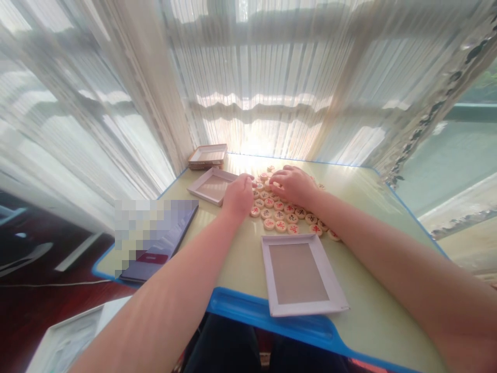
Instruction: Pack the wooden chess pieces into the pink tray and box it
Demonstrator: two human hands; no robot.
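Observation:
Many round wooden Chinese chess pieces (278, 205) with red or dark characters lie flat in a close group on the table. At the group's left edge is my left hand (239, 194), fingers bent toward the pieces; nothing shows in it. My right hand (292, 181) reaches over the far part of the group, its fingers apart and bent down onto the pieces. Its palm and forearm hide some of them. Nearest to me lies a shallow white box tray (267, 269) with a grey-brown bottom. Another such tray (198, 192) lies just left of my left hand.
A stack of shallow boxes (205, 164) stands at the table's far left corner. A dark flat device (171, 243), partly pixelated, lies at the left edge. The pale table (376, 207) has a blue rim. Sheer curtains (256, 62) hang behind it. A white box (66, 336) sits lower left.

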